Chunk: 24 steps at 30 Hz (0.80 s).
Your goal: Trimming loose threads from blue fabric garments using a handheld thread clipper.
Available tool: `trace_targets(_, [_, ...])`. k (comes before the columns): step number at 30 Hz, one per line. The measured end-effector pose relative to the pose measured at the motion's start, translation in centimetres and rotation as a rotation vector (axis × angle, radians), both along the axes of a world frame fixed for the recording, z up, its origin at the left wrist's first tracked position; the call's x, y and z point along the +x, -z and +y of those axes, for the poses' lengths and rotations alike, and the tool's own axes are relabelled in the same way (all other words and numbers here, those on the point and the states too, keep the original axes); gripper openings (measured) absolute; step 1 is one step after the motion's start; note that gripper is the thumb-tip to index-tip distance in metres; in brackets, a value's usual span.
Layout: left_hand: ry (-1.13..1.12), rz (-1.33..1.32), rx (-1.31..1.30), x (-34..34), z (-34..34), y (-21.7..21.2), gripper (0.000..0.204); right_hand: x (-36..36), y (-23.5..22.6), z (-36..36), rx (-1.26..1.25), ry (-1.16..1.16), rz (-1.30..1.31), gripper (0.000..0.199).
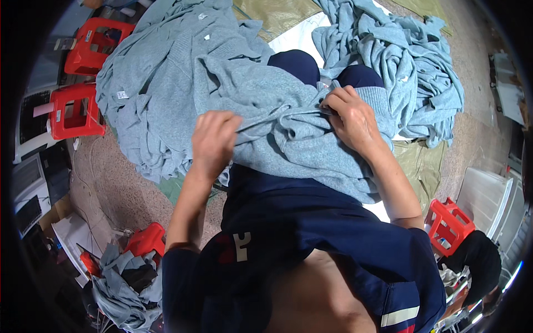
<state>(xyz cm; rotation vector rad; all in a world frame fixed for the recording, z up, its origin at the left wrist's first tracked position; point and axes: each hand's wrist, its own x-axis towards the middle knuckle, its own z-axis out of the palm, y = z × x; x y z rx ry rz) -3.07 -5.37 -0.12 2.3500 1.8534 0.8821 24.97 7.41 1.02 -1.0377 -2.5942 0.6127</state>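
A light grey-blue knit sweater [311, 141] lies bunched across my lap and knees. My left hand [215, 139] is closed on a fold of it, and the cloth is drawn into a taut ridge between my hands. At the other end of that ridge, my right hand [351, 117] pinches the knit near a ribbed band. A small, dark, thin thing [327, 111] shows at the right fingertips; its kind is too small to tell. My dark blue knees [297, 65] show beyond the sweater.
A large heap of matching knitwear [158, 83] spreads at the left; another pile [419, 72] lies at the far right on olive sheeting [425, 166]. Red plastic stools [75, 111] stand along the left, another red stool [448, 225] at the right. More grey-blue cloth [125, 288] lies at lower left.
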Motion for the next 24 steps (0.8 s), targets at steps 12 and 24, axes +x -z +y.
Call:
trace_targets(12, [-0.045,-1.458,-0.532,-4.7,-2.3,-1.9,0.017,-0.2,1.3,4.5,-0.407,0.089,0.412,0.019])
trace_targets(24, [-0.059,-1.201,-0.496,6.8,4.2,-7.6,0.015,-3.9,-3.2,-2.0,0.171,-0.226,0.847,0.017])
